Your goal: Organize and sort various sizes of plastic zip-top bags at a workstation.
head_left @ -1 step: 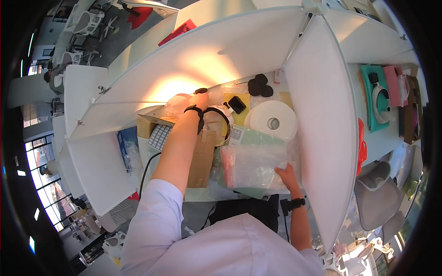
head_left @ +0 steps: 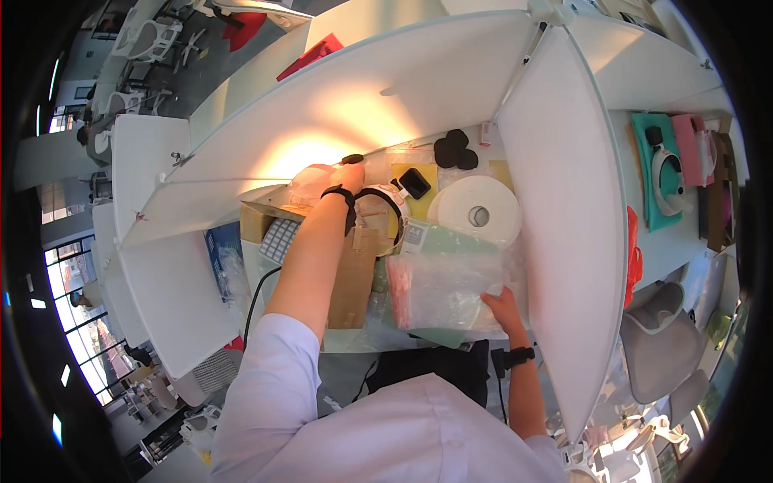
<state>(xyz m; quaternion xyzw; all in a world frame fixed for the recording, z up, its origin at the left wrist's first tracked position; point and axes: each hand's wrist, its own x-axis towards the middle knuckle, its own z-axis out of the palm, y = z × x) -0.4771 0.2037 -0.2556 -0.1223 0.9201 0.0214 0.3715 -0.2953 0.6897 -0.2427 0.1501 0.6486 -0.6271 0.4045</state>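
My left hand [head_left: 348, 175] reaches to the foot of the back panel, its fingers closed on a small dark round piece [head_left: 352, 159]; the fingertips are mostly hidden. Beside that wrist is a white headset [head_left: 403, 211] with a black-faced block [head_left: 415, 183] on it. My right hand [head_left: 504, 309] pinches the right edge of a clear plastic bag [head_left: 443, 290] with a reddish left edge. The bag lies over pale green sheets [head_left: 455, 241]. A long brown cardboard piece [head_left: 352, 282] lies to the right of my left forearm.
A big white roll [head_left: 501, 205] stands behind the bag, with black round pads [head_left: 456, 150] farther back. Left of my forearm are a white keyboard [head_left: 279, 240] and a cardboard box [head_left: 256, 222]. White panels [head_left: 564, 201] wall the desk at back and right.
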